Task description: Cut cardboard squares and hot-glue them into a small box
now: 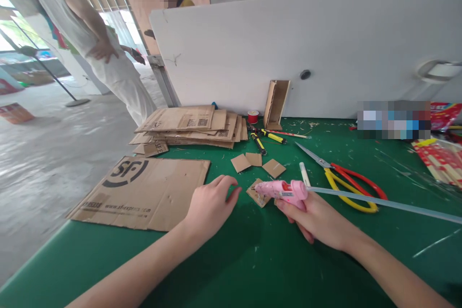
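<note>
My right hand (306, 219) grips a pink hot glue gun (283, 190), with a long clear glue stick (382, 200) trailing out of its back to the right. The nozzle sits over a small cardboard square (259, 200) lying on the green table. Just left of that square, my left hand (212, 202) hovers with nothing in it, thumb and forefinger apart. Several more small cardboard pieces (274, 168) lie beyond. A large flat cardboard sheet (155, 197) rests on the table to the left of my left hand.
Scissors with red and yellow handles (332, 168) and a white marker (304, 173) lie at the right. Behind are pliers (272, 136), a red spool (253, 116), an upright cardboard channel (277, 104) and stacked cardboard (180, 120). A white panel (231, 57) bounds the back; a person (104, 53) stands left.
</note>
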Demonstrator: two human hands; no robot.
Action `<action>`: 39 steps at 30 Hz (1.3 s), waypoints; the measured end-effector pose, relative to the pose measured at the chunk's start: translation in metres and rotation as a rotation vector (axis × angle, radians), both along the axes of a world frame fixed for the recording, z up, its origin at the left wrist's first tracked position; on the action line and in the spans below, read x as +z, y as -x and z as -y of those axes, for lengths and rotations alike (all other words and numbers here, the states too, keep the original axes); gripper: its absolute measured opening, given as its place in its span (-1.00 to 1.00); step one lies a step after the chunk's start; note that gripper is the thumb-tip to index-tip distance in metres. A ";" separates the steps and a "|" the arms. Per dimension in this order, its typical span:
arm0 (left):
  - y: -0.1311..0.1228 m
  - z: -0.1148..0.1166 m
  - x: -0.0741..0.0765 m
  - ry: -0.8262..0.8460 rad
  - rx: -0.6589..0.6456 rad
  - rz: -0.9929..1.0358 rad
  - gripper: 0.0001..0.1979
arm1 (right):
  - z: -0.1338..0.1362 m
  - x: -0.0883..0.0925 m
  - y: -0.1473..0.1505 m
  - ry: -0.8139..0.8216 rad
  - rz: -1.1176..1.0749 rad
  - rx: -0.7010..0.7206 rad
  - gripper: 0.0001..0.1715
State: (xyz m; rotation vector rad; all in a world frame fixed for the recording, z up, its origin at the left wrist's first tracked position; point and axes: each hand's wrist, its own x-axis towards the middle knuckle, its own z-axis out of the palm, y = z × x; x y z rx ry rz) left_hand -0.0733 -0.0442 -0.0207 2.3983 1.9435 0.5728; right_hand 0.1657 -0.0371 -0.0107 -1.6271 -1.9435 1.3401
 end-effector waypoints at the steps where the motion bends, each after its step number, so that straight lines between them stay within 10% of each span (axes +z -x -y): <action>1: 0.001 -0.001 -0.001 -0.010 -0.019 0.000 -0.80 | 0.001 0.000 0.000 0.001 0.009 0.005 -0.52; 24: -0.004 0.001 -0.013 -0.070 -0.234 -0.082 -0.75 | 0.012 0.001 0.001 0.013 0.047 0.051 -0.39; 39: -0.008 0.002 -0.005 0.156 -0.108 0.119 -0.84 | 0.010 -0.004 0.001 0.023 -0.162 -0.045 -0.55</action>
